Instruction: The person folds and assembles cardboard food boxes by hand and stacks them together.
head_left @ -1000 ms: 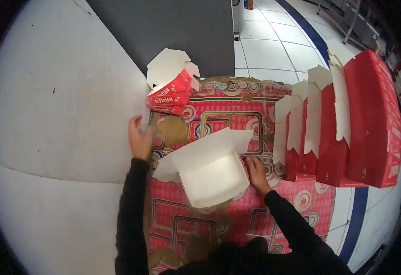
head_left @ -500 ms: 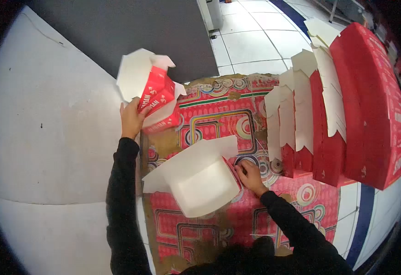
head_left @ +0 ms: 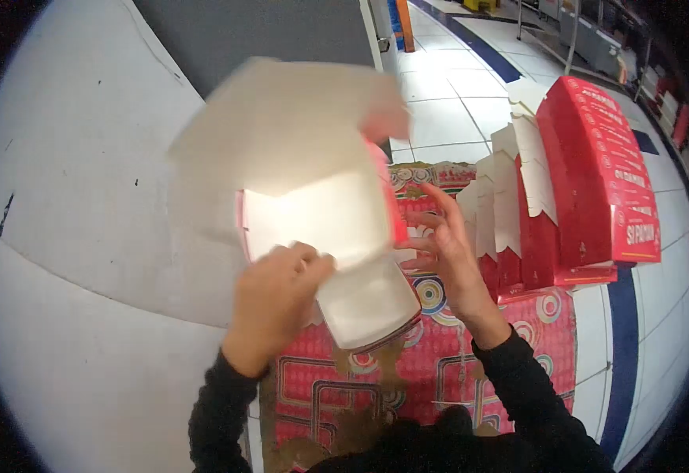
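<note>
A red-and-white cardboard food box (head_left: 321,217), its white lid raised and blurred, is held over the mat in front of me. My left hand (head_left: 277,296) is closed on its near edge, thumb and fingers pinching the wall. Beside the box's right wall, my right hand (head_left: 456,264) is open, fingers spread; whether the fingertips touch the wall I cannot tell. Below the held box sits a second open box (head_left: 372,307), white inside and partly covered by it.
Nested stacks of red boxes (head_left: 588,181) with white flaps stand on the right. A patterned red mat (head_left: 439,370) covers the floor, with white tiles (head_left: 447,98) beyond. A white wall or panel (head_left: 84,236) runs along the left, and a grey panel (head_left: 297,31) stands behind.
My left hand has moved from the leaning boxes at left to the middle, bringing a box over the open one. My right hand has risen and spread its fingers. The view has shifted.
</note>
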### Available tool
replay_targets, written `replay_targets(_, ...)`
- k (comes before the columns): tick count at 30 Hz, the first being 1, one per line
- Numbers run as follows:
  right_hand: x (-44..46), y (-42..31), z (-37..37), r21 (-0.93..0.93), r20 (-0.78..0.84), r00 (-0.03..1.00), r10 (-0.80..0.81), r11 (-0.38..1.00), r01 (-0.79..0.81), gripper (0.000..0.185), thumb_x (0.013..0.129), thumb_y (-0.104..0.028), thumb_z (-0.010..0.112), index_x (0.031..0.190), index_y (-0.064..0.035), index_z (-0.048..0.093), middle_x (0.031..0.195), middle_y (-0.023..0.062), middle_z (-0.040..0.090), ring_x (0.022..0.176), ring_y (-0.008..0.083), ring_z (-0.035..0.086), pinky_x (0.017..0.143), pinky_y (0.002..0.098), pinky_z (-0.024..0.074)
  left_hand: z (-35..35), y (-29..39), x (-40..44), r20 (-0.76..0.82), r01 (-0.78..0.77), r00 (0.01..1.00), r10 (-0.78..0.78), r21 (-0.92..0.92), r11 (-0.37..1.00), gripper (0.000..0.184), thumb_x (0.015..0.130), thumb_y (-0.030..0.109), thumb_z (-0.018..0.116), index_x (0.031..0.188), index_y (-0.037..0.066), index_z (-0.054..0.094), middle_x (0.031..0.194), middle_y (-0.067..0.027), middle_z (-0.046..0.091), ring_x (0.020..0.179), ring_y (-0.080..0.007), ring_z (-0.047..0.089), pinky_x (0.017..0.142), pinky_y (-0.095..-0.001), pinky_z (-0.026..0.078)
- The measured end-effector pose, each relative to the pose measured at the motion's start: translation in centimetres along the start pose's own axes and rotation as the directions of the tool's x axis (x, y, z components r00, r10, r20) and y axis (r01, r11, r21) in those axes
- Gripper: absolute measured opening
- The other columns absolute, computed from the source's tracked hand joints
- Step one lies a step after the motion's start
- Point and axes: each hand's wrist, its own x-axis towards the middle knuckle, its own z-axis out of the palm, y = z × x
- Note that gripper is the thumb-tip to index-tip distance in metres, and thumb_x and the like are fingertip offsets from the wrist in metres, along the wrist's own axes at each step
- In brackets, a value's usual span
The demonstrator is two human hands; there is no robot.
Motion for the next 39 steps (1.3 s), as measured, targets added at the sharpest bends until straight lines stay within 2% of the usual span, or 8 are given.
replay_targets(10, -3.9, -0.9, -2.2, -0.058, -0.018, 0.987, 0.16, 0.985, -0.161, 0.059, 0.091, -0.016, 0.043, 0.147, -0.0019, 0.032, 0.133, 0.0138, 0.048, 0.123, 0.022, 0.045, 0.106, 0.0331, 0.0343, 1.7, 9.3, -2.6, 0.091, -0.254, 0.966, 0.241, 0.169, 0.952, 0.036, 0.081, 0.017, 0.061, 0.117, 0.014, 0.061, 0.09, 0.0007, 0.055, 0.077, -0.0143, 0.057, 0.061, -0.0291, 0.048)
replay_targets(18, -16.5, -4.7, -9.8, -0.614, -0.115, 0.897, 0.426, 0.68, -0.401, 0.059, 0.091, -0.015, 0.044, 0.15, -0.0076, 0.035, 0.145, 0.016, 0.045, 0.136, 0.0275, 0.04, 0.113, 0.0362, 0.0292, 7.9, 20.4, -10.4, 0.15, -0.201, 0.931, 0.332, -0.549, 0.812, 0.046, 0.086, 0.015, 0.059, 0.131, 0.01, 0.054, 0.099, -0.0041, 0.058, 0.087, -0.0165, 0.062, 0.067, -0.0271, 0.053)
replay_targets(25, -21.5, 0.6, -14.4, -0.68, -0.368, 0.849, 0.379, 0.513, -0.524, 0.045, 0.107, -0.038, 0.036, 0.135, -0.0045, 0.046, 0.126, 0.015, 0.056, 0.12, 0.0266, 0.053, 0.104, 0.0386, 0.039, 15.7, 23.5, -14.6, 0.15, -0.238, 0.901, 0.408, -0.614, 0.752, 0.047, 0.09, 0.026, 0.062, 0.133, 0.009, 0.052, 0.098, -0.0072, 0.057, 0.09, -0.0251, 0.063, 0.077, -0.0373, 0.052)
replay_targets(29, -17.8, -5.5, -12.2, -0.772, -0.321, 0.94, 0.113, 0.544, -0.329, 0.05, 0.107, -0.041, 0.034, 0.136, -0.0019, 0.044, 0.126, 0.016, 0.055, 0.123, 0.0261, 0.05, 0.107, 0.0375, 0.0359, 13.9, 19.4, -15.0, -0.056, 0.012, 0.995, -0.079, -0.734, 0.679, 0.04, 0.091, 0.031, 0.062, 0.12, 0.005, 0.054, 0.103, -0.0148, 0.058, 0.097, -0.0304, 0.059, 0.084, -0.0427, 0.047)
replay_targets(33, -12.1, -4.4, -8.4, -0.695, -0.233, 0.972, 0.029, 0.694, -0.187, 0.046, 0.106, -0.038, 0.036, 0.135, -0.0029, 0.044, 0.131, 0.0168, 0.051, 0.126, 0.0266, 0.047, 0.108, 0.0373, 0.0339, 11.4, 15.2, -13.7, 0.077, 0.31, 0.646, -0.76, -0.936, 0.169, 0.046, 0.096, 0.04, 0.056, 0.119, 0.0, 0.052, 0.113, -0.0146, 0.053, 0.109, -0.023, 0.053, 0.093, -0.0382, 0.042)
replay_targets(34, -10.2, -2.5, -7.5, -0.699, -0.158, 0.987, 0.009, 0.706, -0.119, 0.044, 0.106, -0.036, 0.039, 0.134, -0.0037, 0.045, 0.132, 0.0168, 0.05, 0.126, 0.0267, 0.047, 0.108, 0.0375, 0.0339, 11.0, 14.1, -12.9, 0.189, 0.262, 0.527, -0.829, -0.964, -0.053, 0.045, 0.099, 0.039, 0.051, 0.121, 0.0, 0.052, 0.116, -0.0132, 0.052, 0.112, -0.0212, 0.051, 0.095, -0.0376, 0.04)
replay_targets(37, -4.9, 3.9, -4.0, -0.606, -0.038, 0.998, 0.05, 0.793, -0.063, 0.039, 0.105, -0.033, 0.041, 0.132, -0.0051, 0.045, 0.123, 0.0184, 0.053, 0.116, 0.0266, 0.053, 0.103, 0.0361, 0.038, 12.7, 9.4, -12.2, -0.043, 0.378, 0.541, -0.84, -0.88, 0.288, 0.039, 0.105, 0.033, 0.042, 0.121, -0.002, 0.052, 0.118, -0.012, 0.05, 0.109, -0.0203, 0.05, 0.096, -0.0362, 0.039)
replay_targets(39, -3.0, 6.4, -2.0, -0.579, 0.033, 0.999, -0.01, 0.815, 0.028, 0.037, 0.105, -0.033, 0.042, 0.131, -0.0059, 0.045, 0.115, 0.0195, 0.057, 0.108, 0.0266, 0.058, 0.098, 0.0361, 0.0417, 13.6, 6.7, -12.1, 0.187, 0.403, 0.421, -0.888, -0.915, -0.001, 0.038, 0.107, 0.029, 0.04, 0.121, -0.003, 0.054, 0.119, -0.0126, 0.052, 0.11, -0.0204, 0.05, 0.097, -0.0349, 0.038)
